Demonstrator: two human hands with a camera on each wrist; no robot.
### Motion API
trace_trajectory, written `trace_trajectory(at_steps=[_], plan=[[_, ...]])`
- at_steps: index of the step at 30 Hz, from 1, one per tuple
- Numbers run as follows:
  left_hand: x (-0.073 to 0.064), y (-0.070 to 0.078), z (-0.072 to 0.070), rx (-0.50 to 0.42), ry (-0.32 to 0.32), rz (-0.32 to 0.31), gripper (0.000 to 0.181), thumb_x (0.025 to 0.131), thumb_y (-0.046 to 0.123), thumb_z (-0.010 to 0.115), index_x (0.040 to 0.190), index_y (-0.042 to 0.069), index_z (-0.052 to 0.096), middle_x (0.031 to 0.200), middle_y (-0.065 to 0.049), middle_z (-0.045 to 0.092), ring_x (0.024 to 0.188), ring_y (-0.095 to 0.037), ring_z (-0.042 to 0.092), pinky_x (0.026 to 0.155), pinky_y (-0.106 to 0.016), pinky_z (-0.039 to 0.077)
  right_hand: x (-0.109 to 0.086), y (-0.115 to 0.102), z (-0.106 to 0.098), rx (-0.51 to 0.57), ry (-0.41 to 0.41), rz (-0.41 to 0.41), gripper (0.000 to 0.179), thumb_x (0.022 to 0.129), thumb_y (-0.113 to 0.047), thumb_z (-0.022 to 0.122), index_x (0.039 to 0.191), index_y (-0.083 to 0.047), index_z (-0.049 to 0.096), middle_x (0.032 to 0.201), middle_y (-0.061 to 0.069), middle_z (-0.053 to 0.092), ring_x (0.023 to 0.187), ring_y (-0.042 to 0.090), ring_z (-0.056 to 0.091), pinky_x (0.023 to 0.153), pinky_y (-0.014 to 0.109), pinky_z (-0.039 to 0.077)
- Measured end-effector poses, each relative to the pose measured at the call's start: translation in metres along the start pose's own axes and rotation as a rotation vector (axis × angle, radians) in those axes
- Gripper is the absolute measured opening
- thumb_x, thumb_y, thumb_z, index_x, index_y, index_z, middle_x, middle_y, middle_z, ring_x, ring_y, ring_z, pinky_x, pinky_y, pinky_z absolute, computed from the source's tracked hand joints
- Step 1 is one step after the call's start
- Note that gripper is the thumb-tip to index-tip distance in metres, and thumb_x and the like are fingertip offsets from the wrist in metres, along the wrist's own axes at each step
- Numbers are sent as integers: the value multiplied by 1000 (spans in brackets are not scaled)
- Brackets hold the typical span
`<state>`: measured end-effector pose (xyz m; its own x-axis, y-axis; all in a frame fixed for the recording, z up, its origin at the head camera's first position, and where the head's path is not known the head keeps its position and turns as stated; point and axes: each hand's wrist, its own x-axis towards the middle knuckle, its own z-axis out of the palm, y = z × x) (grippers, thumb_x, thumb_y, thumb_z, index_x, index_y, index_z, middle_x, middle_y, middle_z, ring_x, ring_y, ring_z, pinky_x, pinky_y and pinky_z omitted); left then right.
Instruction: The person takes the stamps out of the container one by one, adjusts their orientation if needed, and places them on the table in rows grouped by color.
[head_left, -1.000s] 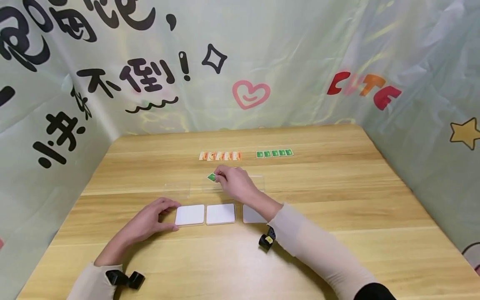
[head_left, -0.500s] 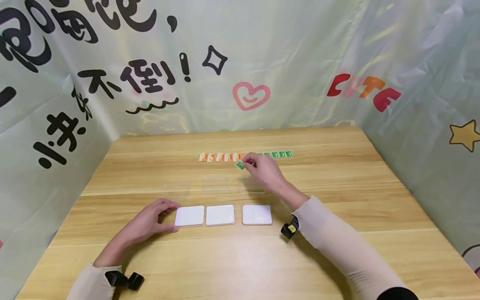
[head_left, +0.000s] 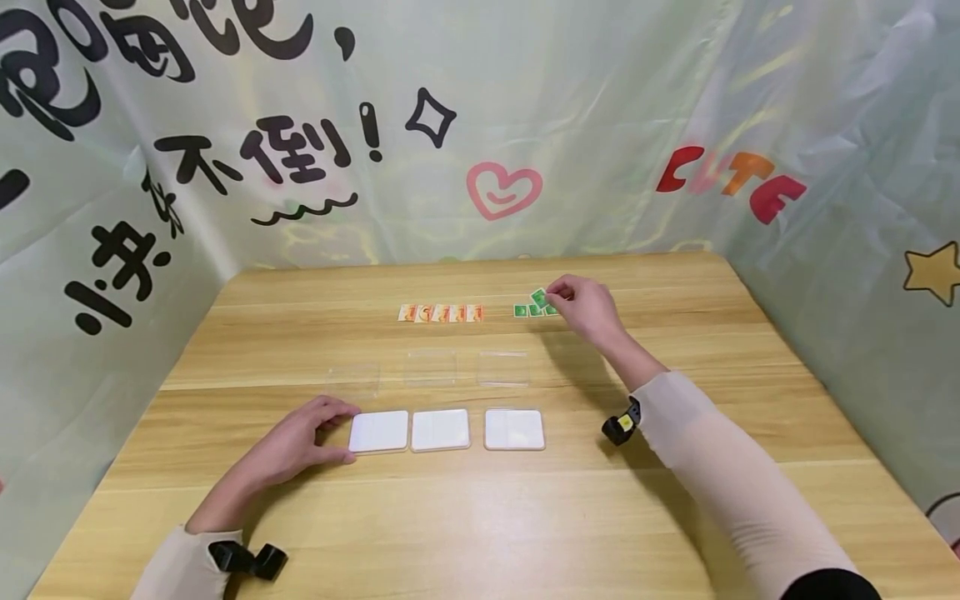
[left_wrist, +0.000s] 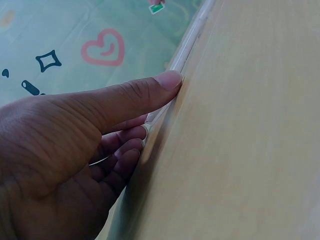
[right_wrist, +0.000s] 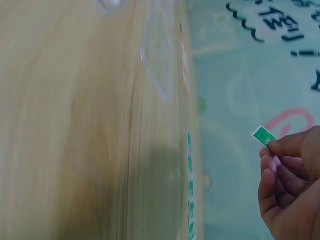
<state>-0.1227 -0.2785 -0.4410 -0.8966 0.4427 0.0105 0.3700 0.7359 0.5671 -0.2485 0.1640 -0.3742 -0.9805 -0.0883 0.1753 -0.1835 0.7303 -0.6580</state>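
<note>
My right hand [head_left: 587, 307] is raised over the back right of the table. Its thumb and fingertips pinch a small green stamp [right_wrist: 263, 135] with a white border. In the head view this stamp overlaps a row of green stamps [head_left: 534, 310]. My left hand [head_left: 311, 435] holds the left end of a flat case [head_left: 379, 432] with a white top, thumb at the near corner and fingers at the far one. The thumb [left_wrist: 169, 80] presses against the case's edge in the left wrist view. The other fingers curl beside it.
Two more white-topped cases, one in the middle [head_left: 440, 429] and one on the right [head_left: 514, 429], continue the row. Behind them lie three clear plastic covers [head_left: 502, 368]. A row of orange stamps [head_left: 441, 313] lies farther back. Printed curtains [head_left: 585, 125] surround the table [head_left: 465, 533].
My right hand has carried the green stamp right and back, from over the clear covers to over the green row. My left hand has stayed at the left case.
</note>
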Motion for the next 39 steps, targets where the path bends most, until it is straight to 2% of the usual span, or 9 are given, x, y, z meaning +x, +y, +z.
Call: trace_trajectory(at_steps=[6,10,14,18,22,30,39], plan=[[0,-1,0,-3,9,1,59,77,43,81,124,12,64,117,0,57,99,-16,54,86,-40,47,13,32,-14,31,-4,90,23,99,-22,58,108,-3,69,101,18,68,88,30,61,72,40,47],[0,0,-1,2,12,11,60,77,44,81,124,11,64,117,-1,57,99,-16,54,85,-39,48,19,52,-22,61,-12,182,25,99,-22,57,110,-1,67,104,20,66,91,32,61,73,38,46],[-1,0,-4,6,21,19,59,77,43,81,124,11,64,117,-1,58,98,-16,54,85,-40,48,23,67,-25,137,-16,281,25,99,-20,57,113,-1,66,107,19,65,92,28,59,75,36,47],[-3,-2,-4,10,18,20,59,77,41,82,124,11,64,117,-1,58,99,-16,54,85,-39,48,22,81,-25,168,-21,361,26,99,-21,59,113,-2,67,102,15,65,86,23,56,73,33,46],[-2,-2,-1,-1,17,32,59,78,42,81,124,11,64,118,-2,58,99,-16,54,85,-38,48,20,92,-24,130,-11,371,26,99,-22,59,110,-1,68,102,12,64,86,22,51,72,32,42],[-1,-2,3,-14,15,24,60,77,42,82,125,12,64,118,0,58,100,-15,55,86,-37,48,19,102,-22,26,-7,363,26,96,-24,60,105,-1,71,107,15,67,93,27,54,76,35,41],[-2,-1,1,-11,8,13,60,78,43,81,125,12,63,119,-1,58,101,-16,54,87,-39,48,21,104,-16,-61,31,331,26,92,-25,61,99,-3,73,102,15,69,87,29,56,73,36,40]])
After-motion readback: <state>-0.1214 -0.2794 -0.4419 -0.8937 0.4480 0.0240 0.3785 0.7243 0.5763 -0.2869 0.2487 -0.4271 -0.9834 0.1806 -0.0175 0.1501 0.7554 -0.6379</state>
